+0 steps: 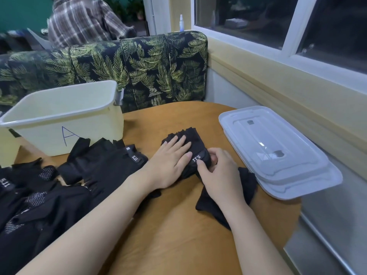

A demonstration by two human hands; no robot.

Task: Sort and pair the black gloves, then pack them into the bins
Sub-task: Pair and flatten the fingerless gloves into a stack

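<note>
- Leftmost, a heap of black gloves (37,197) lies on the wooden worktop (174,225), overlapping one another; several show mesh patches and white "5.11" tags.
- Behind the heap stands a pale yellow bin (65,118), open at the top, with a handwritten letter "A" on its near wall. Its near wall is just behind the closest gloves. The inside floor of the bin is not visible.
- At the left frame edge, part of a second pale yellow container (8,149) shows beside the bin.
- The left hand (170,161) lies flat, fingers straight and close together, pressing down on a stacked glove pair (190,139) near the middle of the worktop.
- The glove pair's fingertip ends point away from the person; its cuff end with a white tag faces the right hand.
- The right hand (216,171) has curled fingers and thumb pinching the cuff end of the glove pair, just beside the left hand's fingertips.
- Under the right wrist, a loose black glove (248,185) lies flat on the worktop, touching the lids' near edge.
- To the right, two clear plastic lids (278,151) are stacked at the worktop edge, beside the wall under the window (288,26).
- Beyond the worktop, a leaf-patterned sofa back (139,66) spans the view, with a person in a plaid shirt (83,20) behind it.
</note>
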